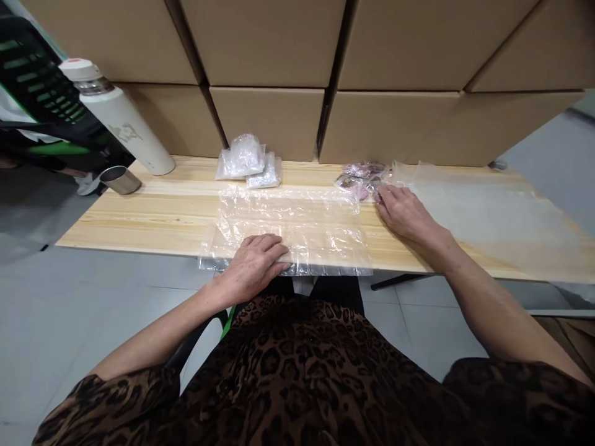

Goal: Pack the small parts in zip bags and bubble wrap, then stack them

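Note:
A large clear plastic bag (320, 232) lies flat on the wooden table (153, 217), its near side hanging over the front edge. My left hand (255, 263) rests on the bag near that edge, palm down, fingers stretched out and slightly bent. To the right, my right hand (402, 210) reaches to a small pile of clear packets with pink and dark contents (362, 176). Its fingers close on a packet at the pile's right side; the fingertips are partly hidden. Several whitish wrapped packets (246, 158) are stacked behind the bag.
Large cardboard boxes (269, 118) form a wall along the table's back. A white bottle (125, 127) and a metal cup (121, 179) stand at the left end. Translucent plastic sheets or bags (493, 217) cover the right end. A dark plastic chair (39, 80) is at far left.

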The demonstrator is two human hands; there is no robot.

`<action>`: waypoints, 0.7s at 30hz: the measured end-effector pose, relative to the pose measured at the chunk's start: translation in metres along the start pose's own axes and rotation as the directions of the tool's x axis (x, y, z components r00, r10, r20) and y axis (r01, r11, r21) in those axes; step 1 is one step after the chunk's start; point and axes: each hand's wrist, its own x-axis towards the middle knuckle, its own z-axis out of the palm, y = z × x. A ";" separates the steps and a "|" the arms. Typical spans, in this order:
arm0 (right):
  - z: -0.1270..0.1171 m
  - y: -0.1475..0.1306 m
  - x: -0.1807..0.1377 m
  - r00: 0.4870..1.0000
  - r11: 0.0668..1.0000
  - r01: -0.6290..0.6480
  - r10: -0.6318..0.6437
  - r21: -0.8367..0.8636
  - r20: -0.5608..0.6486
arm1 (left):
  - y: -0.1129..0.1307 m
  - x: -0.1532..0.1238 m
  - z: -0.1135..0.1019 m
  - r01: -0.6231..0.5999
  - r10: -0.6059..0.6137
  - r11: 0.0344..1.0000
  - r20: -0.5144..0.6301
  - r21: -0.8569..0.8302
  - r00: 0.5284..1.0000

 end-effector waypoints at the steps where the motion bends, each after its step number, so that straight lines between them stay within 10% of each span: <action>1: 0.000 0.001 -0.002 1.000 1.000 0.009 -0.009 -0.023 0.001 | 0.000 -0.002 -0.001 0.012 -0.012 1.000 -0.010 0.000 1.000; 8: -0.006 0.016 -0.007 0.901 0.906 -0.269 0.357 0.328 -0.245 | 0.024 0.021 -0.004 -0.025 -0.044 0.901 -0.148 -0.433 0.988; 13: -0.020 0.003 -0.001 0.814 0.533 -0.150 0.544 0.833 -0.202 | 0.041 0.076 0.003 0.097 -0.139 0.564 0.021 -0.820 0.990; 18: -0.035 -0.026 -0.016 0.989 0.839 -0.107 0.143 0.534 -0.026 | 0.050 0.111 0.014 0.121 -0.119 0.510 0.069 -0.851 0.990; 21: -0.028 -0.033 -0.029 0.992 0.943 0.064 -0.096 0.326 0.082 | 0.055 0.106 0.017 0.114 -0.107 0.479 0.071 -0.870 0.992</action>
